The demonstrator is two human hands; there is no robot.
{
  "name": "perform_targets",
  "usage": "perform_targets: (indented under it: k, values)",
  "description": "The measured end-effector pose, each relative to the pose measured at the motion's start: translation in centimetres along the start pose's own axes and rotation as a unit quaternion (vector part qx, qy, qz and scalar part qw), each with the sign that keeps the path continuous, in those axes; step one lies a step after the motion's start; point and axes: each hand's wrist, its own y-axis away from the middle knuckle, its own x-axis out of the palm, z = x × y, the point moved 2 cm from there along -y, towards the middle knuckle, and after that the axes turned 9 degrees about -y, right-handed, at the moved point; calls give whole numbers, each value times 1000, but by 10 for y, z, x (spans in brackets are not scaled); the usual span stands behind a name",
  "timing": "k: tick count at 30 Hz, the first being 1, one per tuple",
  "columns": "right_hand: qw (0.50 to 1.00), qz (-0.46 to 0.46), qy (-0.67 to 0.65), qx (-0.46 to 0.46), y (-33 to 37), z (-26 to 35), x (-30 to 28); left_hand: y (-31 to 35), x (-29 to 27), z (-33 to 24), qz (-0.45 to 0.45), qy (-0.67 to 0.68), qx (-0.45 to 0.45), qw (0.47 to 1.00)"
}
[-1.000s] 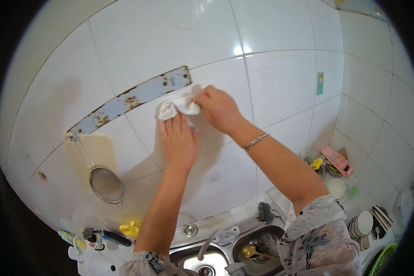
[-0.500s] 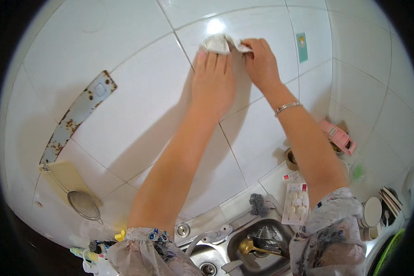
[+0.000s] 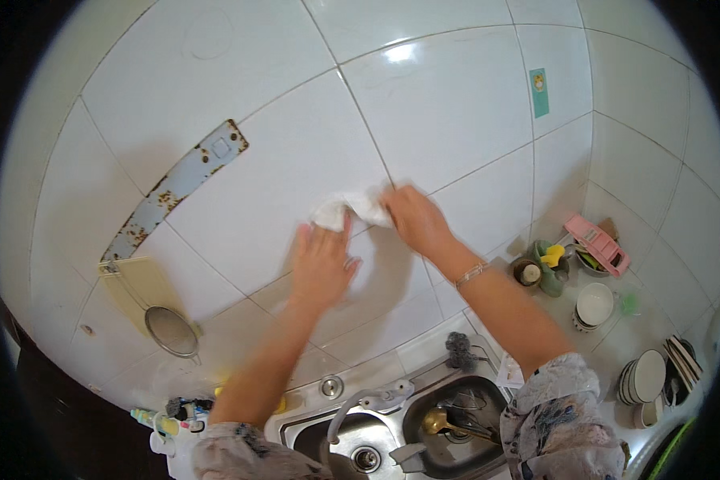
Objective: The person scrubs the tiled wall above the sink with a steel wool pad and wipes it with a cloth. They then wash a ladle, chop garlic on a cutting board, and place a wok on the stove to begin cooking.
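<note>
The cloth is held at the wall, on the far side of the sink and right of the rusty strip. Its right end is clamped in the fingers of the right hand. Its left part is touched by the left hand, slightly blurred, with fingers extended and thumb apart. The strainer is hung from the strip's left end, before a cream board.
</note>
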Motion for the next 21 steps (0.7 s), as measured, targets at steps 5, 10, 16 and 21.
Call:
perform_targets:
  k: [5,10,16,21]
  values:
    - [993,-110,-11,-51,-137,18,-47,-81,-83,63,-118,-69,-17,990]
    - [980,-129,64,-140,-139,-38,-92,-137,-91,27,-154,-50,-4,987]
    - [959,-202,173,-102,-126,-125,-181,-231,-88,-58,-214,-48,52,974]
    - [940,-238,243,-30,-68,-164,-200,-250,-60,-132,-213,-79,69,971]
